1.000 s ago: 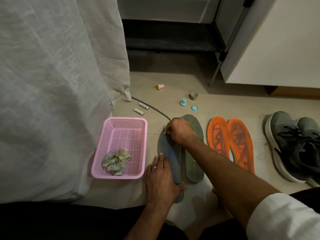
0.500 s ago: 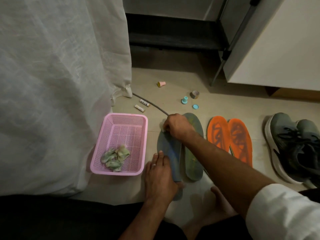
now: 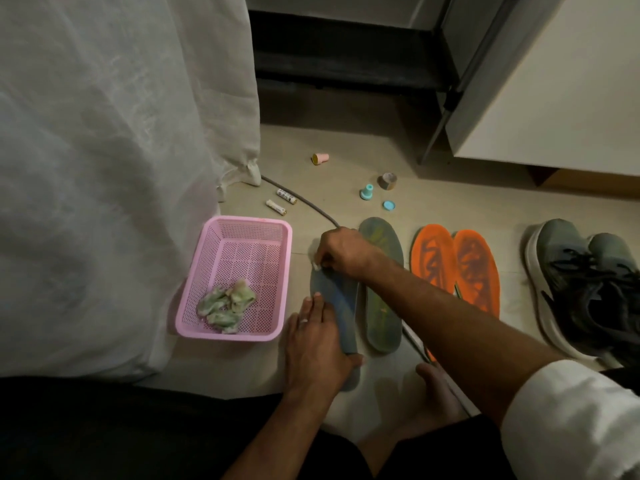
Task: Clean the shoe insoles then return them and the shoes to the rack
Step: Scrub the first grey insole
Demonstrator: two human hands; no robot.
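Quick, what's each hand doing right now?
Left hand: open, fingers flat, pressing the blue-grey insole to the floor.
Right hand: pinching a small white wipe on that insole.

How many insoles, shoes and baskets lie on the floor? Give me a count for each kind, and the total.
Grey-green insoles: 2
Orange insoles: 2
Grey shoes: 2
Pink basket: 1
Total: 7

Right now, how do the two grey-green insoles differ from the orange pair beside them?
The grey-green insoles are dull grey with yellowish smears; the orange insoles are bright orange with dark zigzag marks. One grey-green insole is being handled: the left hand presses its heel end while the right hand pinches something small and white near its toe; the orange insoles lie untouched. Both pairs lie flat on the floor.
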